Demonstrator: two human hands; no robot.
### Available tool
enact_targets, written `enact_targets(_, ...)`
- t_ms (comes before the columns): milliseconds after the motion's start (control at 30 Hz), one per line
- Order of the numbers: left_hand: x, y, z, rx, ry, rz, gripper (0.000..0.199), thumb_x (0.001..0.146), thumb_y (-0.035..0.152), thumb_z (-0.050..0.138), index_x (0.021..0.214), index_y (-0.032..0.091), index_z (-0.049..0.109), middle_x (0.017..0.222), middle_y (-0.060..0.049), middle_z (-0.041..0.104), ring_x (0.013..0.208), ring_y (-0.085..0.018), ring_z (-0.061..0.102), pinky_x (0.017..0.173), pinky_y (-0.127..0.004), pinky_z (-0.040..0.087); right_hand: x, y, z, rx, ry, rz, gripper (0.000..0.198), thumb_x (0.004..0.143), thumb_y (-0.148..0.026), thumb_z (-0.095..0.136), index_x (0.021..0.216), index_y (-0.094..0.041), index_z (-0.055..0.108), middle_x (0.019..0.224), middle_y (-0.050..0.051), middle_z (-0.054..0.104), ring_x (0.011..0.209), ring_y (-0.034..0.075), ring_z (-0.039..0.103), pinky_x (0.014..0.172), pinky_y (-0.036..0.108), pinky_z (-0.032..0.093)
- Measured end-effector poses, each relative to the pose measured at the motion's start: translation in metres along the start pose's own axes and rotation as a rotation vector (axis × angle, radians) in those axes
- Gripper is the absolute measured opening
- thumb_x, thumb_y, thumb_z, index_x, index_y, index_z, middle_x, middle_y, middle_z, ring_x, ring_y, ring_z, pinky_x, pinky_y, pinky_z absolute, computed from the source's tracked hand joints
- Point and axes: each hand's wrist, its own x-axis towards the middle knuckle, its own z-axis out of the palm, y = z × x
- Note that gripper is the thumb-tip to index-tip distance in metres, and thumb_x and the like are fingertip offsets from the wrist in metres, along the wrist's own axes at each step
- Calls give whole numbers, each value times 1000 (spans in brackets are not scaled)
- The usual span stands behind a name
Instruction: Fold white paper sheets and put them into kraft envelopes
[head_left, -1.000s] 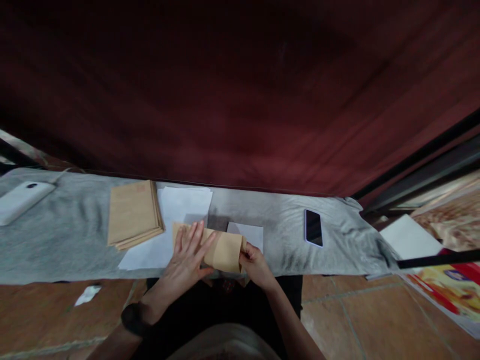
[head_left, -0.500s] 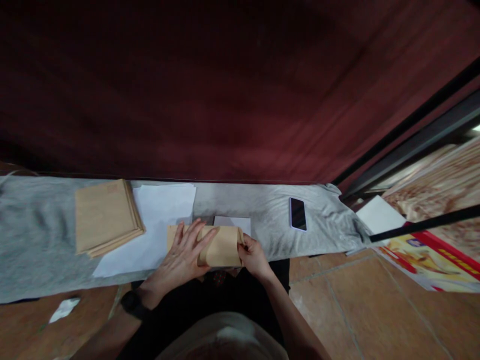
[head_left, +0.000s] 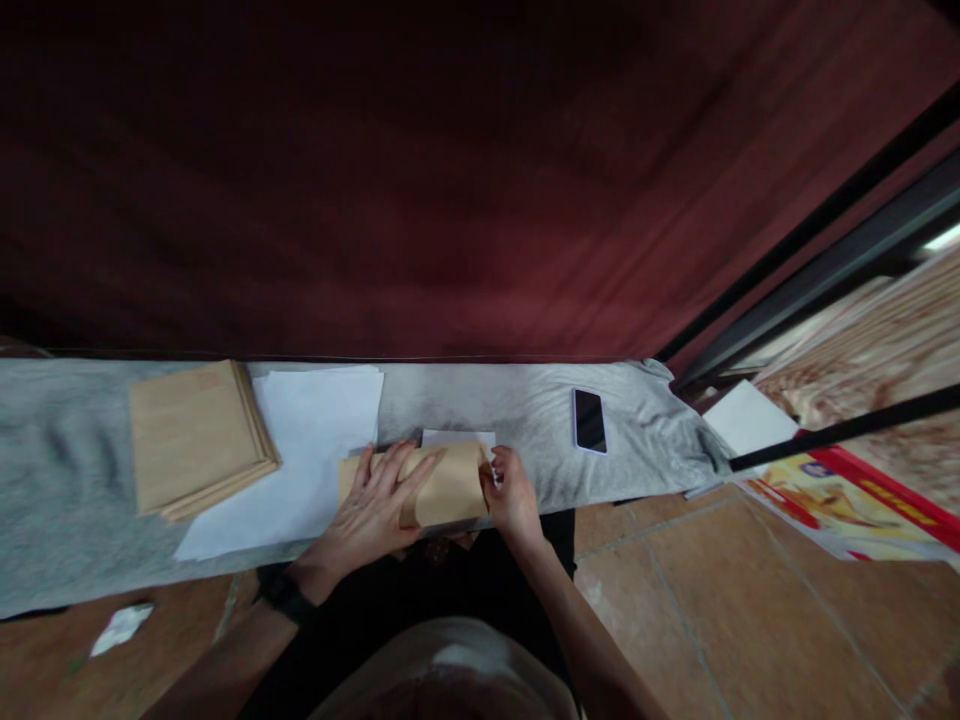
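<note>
A brown paper envelope (head_left: 450, 487) lies near the front edge of the cloth-covered surface, its right end bulging open. Across its left part my left hand (head_left: 381, 500) rests flat with the fingers spread. My right hand (head_left: 514, 492) is at the envelope's right end, thumb and fingers pinching its edge; the fingertips are partly hidden. Just behind the envelope a small white sheet or pad (head_left: 459, 437) sticks out. White paper sheets (head_left: 319, 410) lie to the left, partly beneath a stack of brown envelopes (head_left: 196, 435).
A phone (head_left: 589, 420) lies on the grey cloth (head_left: 525, 390) to the right. Behind hangs a dark red curtain (head_left: 450, 250). At the right are a black metal frame (head_left: 847, 430), a white box (head_left: 750, 425) and a colourful printed package (head_left: 855, 500). Crumpled white paper (head_left: 121, 628) is on the tiled floor.
My right hand has shifted slightly along the envelope's right end, its fingers a little more raised. My left hand stays flat on the envelope. The whole view has shifted slightly.
</note>
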Motion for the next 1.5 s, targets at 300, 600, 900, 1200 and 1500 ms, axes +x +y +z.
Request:
enact_targets(300, 2, 9, -1, -11, 1, -22, 97, 75, 35, 77, 158, 22, 30, 161, -20, 35, 149, -39, 31, 123, -63, 18, -3, -12, -20, -194, -232, -232, 25, 94, -14, 46, 96, -23, 69, 96, 6, 67, 89, 21, 63, 83, 30, 49)
enact_targets(600, 1, 14, -5, -55, -15, 6, 92, 77, 34, 73, 158, 22, 31, 158, -18, 39, 149, -38, 32, 124, -63, 15, 7, -29, -45, 631, -651, 165, 28, 78, -26, 61, 102, -24, 75, 95, 1, 75, 95, 21, 68, 95, 37, 51)
enact_targets(900, -5, 19, -7, -43, -138, 68, 95, 77, 34, 75, 159, 31, 28, 164, -13, 31, 152, -35, 26, 125, -61, 8, -1, -15, -2, 819, -726, 614, 37, 64, -38, 83, 95, -21, 73, 87, 3, 75, 84, 23, 70, 77, 35, 54)
enact_targets(1200, -16, -10, -7, -59, -100, 49, 97, 73, 30, 73, 159, 25, 29, 158, -14, 42, 149, -35, 33, 125, -59, 13, -1, -9, -20, 871, -755, 623, 33, 68, -40, 68, 94, -20, 70, 77, 5, 72, 83, 24, 71, 74, 34, 54)
enact_targets(1500, -14, -5, 1, -147, -148, 70, 106, 66, 17, 67, 161, 25, 21, 153, -13, 47, 145, -34, 38, 124, -58, 18, -7, 8, -43, 748, -906, 468, 10, 64, -19, 71, 73, -21, 69, 73, -3, 67, 74, 16, 65, 72, 27, 51)
